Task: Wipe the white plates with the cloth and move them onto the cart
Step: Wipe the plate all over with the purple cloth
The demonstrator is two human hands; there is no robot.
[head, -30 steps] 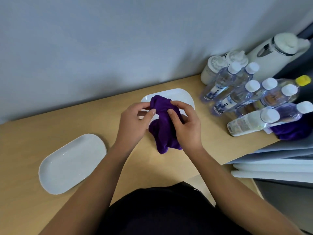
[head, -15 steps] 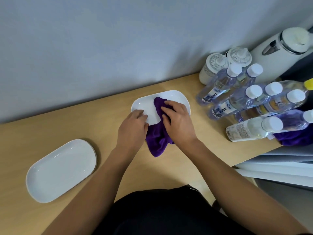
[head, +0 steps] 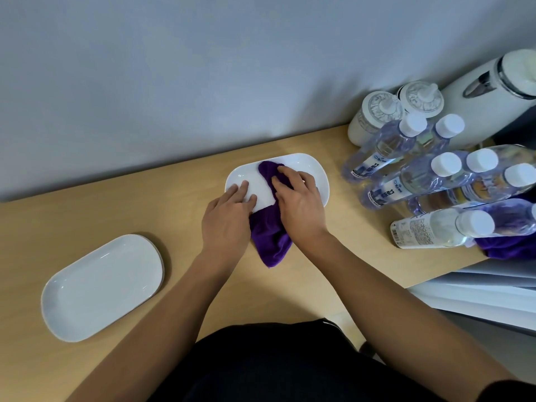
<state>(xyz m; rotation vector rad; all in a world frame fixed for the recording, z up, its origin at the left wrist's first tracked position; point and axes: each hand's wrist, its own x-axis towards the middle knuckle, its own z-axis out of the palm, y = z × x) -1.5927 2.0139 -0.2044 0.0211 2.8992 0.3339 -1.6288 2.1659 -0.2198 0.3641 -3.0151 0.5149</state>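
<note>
A white oval plate (head: 313,169) lies on the wooden table (head: 87,216) near the wall. A purple cloth (head: 269,239) is draped across it and hangs over its near rim onto the table. My right hand (head: 298,201) presses the cloth down on the plate with its fingers spread. My left hand (head: 229,216) rests flat on the plate's left part, fingers straight, beside the cloth. A second white oval plate (head: 101,285) lies at the front left, apart from both hands.
Several clear water bottles (head: 420,181) with white caps lie and stand at the right. Behind them are two white lidded jars (head: 374,117) and a white kettle (head: 487,94). Another purple cloth (head: 510,248) lies at the table's right edge.
Both hands lowered the bunched cloth onto the far plate. My right hand now presses it flat and has slid it along the plate; my left hand let go of it and steadies the plate.
</note>
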